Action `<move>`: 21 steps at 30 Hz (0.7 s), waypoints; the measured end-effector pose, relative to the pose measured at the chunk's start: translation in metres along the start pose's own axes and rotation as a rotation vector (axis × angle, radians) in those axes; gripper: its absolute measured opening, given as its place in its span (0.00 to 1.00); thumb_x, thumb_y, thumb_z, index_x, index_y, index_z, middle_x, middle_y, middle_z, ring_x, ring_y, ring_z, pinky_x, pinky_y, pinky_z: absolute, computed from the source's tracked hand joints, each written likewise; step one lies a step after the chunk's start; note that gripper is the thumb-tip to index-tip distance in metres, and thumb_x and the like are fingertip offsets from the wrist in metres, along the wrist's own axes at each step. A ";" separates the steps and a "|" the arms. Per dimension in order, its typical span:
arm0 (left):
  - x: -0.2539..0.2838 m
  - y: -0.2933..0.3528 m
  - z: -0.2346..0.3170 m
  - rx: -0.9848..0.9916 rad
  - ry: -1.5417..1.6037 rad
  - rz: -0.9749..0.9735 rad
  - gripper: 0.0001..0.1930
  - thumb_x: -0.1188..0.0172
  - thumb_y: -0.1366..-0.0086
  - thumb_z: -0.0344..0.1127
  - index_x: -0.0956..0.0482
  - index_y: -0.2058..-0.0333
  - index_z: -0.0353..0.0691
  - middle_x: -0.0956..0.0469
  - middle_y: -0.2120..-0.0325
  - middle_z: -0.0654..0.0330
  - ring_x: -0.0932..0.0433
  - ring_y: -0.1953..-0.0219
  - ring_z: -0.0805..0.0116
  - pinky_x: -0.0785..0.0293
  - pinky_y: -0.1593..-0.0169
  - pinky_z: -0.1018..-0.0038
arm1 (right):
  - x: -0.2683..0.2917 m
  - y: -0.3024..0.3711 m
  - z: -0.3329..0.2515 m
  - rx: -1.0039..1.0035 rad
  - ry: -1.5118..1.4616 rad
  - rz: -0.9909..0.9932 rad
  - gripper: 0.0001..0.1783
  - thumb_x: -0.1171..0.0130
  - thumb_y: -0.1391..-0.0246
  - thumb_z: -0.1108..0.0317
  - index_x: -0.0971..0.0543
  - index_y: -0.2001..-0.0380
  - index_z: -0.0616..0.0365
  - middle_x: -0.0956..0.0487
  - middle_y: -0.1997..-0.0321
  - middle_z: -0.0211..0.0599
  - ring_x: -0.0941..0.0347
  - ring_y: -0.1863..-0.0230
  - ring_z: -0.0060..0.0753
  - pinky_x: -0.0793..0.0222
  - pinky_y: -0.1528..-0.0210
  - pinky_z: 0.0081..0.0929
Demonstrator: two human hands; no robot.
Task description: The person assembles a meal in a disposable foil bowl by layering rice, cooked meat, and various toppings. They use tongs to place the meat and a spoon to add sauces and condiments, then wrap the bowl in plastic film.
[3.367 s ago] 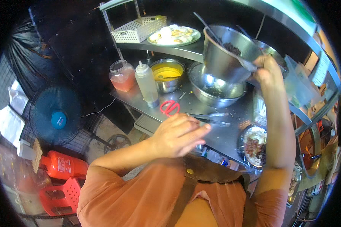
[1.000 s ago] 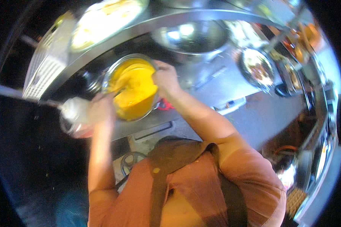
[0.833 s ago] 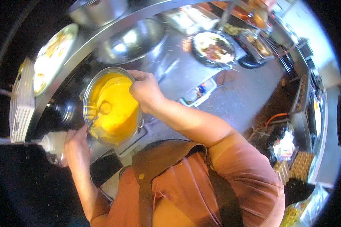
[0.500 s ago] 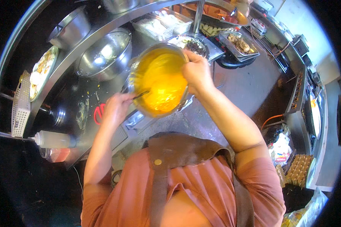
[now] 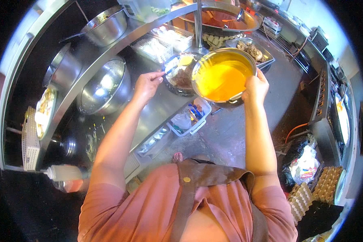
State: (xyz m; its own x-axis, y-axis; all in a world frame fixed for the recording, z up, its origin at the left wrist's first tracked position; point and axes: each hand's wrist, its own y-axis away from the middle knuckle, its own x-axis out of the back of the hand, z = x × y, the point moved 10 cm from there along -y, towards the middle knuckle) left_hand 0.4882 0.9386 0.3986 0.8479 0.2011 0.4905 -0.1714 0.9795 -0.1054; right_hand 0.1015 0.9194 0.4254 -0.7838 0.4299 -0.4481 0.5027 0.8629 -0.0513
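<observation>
- Location: the stainless-steel pot (image 5: pixel 238 54) is held in the air beside the worktable (image 5: pixel 149 117), overlapping in view the right edge of the dark-rimmed dish (image 5: pixel 181 93).
- Right hand (image 5: pixel 256 85): closed on the pot's right side at the rim; fingers beneath are partly hidden.
- Left hand (image 5: pixel 148 86): fingertips pinching the handle of a metal ladle (image 5: pixel 170 71) extended over the dish. The ladle's head cannot be told clearly from the food.
- Weight: the yellow sauce (image 5: pixel 225 80) likely makes the pot moderately heavy and liable to shift when tilted.
- Stiffness: pot and ladle are judged rigid, not fragile; sauce appears thick but pourable.
- Slip: sauce film on the wall would make the metal slick. Grip a dry rim section or side handle; support from below. Hold the ladle by its far end.
</observation>
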 end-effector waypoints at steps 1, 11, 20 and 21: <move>0.003 -0.008 0.003 -0.124 -0.096 0.042 0.12 0.41 0.41 0.29 0.18 0.57 0.43 0.20 0.61 0.51 0.21 0.61 0.58 0.28 0.57 0.68 | 0.005 -0.002 -0.002 0.018 0.044 0.039 0.26 0.58 0.61 0.88 0.22 0.56 0.69 0.20 0.65 0.42 0.24 0.69 0.31 0.30 0.66 0.24; -0.012 -0.016 0.018 -0.635 -0.819 0.185 0.10 0.48 0.40 0.31 0.17 0.66 0.46 0.25 0.73 0.58 0.24 0.68 0.55 0.30 0.63 0.62 | 0.006 -0.005 -0.007 0.074 0.046 0.148 0.19 0.55 0.52 0.86 0.23 0.56 0.70 0.19 0.62 0.44 0.22 0.64 0.35 0.26 0.60 0.28; -0.044 -0.006 0.104 -0.739 -0.682 -0.016 0.14 0.46 0.46 0.28 0.17 0.63 0.50 0.26 0.73 0.58 0.25 0.67 0.56 0.29 0.62 0.62 | -0.029 -0.003 0.004 0.134 0.140 0.082 0.27 0.58 0.58 0.89 0.22 0.54 0.66 0.20 0.62 0.40 0.24 0.65 0.29 0.28 0.61 0.23; -0.053 -0.004 0.107 -0.809 -0.644 -0.004 0.15 0.44 0.46 0.28 0.17 0.61 0.50 0.26 0.74 0.53 0.25 0.70 0.51 0.28 0.63 0.60 | -0.036 0.000 -0.001 0.137 0.149 0.068 0.27 0.58 0.58 0.89 0.22 0.54 0.65 0.19 0.62 0.40 0.24 0.65 0.30 0.28 0.61 0.23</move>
State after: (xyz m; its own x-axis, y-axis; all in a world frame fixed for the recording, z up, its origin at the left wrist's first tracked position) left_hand 0.3900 0.9245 0.4652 0.3776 0.3960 0.8370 0.4214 0.7314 -0.5362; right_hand 0.1295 0.9046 0.4427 -0.7866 0.5288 -0.3187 0.5929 0.7911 -0.1506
